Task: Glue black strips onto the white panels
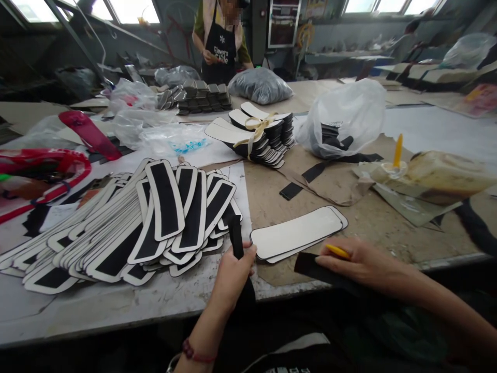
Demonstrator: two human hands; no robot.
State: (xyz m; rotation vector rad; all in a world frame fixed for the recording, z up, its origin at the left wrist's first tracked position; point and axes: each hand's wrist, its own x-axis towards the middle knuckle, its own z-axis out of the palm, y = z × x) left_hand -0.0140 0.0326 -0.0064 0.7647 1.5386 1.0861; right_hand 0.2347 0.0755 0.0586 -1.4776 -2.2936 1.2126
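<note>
On the table, a wide fan of black-and-white pieces lies at the left, with two white pieces stacked just beside the hands. The left hand is closed around a black strip, held upright at the table's edge. The right hand pinches a yellow pen, perhaps a brush, fingers resting on a black piece.
</note>
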